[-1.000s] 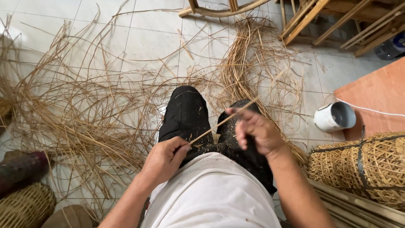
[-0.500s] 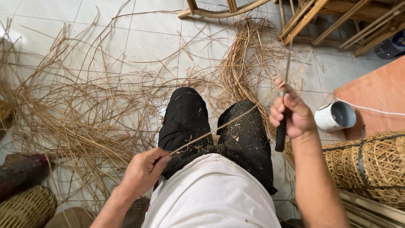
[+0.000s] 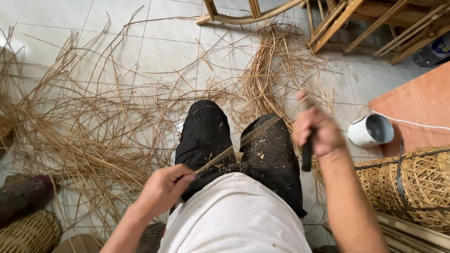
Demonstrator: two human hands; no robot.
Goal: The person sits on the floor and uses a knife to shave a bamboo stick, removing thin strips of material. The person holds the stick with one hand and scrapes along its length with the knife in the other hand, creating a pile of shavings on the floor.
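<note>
Hands first: I count two, my left hand pinching one rattan strip, my right hand fisted around one dark-handled knife. That strip runs diagonally across my lap, low-left to upper-right. Loose strands litter the floor; one white cup and a woven basket sit right.

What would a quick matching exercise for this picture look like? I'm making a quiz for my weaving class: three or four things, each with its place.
Things:
1. left hand
2. right hand
3. white cup
4. woven basket

Places:
A. lying on its side on the tiles, beside the orange board
B. pinching the near end of a thin strip over the lap
C. at the right edge, bound with a dark strap
D. raised, gripping a dark handle

Pairs: 1-B, 2-D, 3-A, 4-C
</note>
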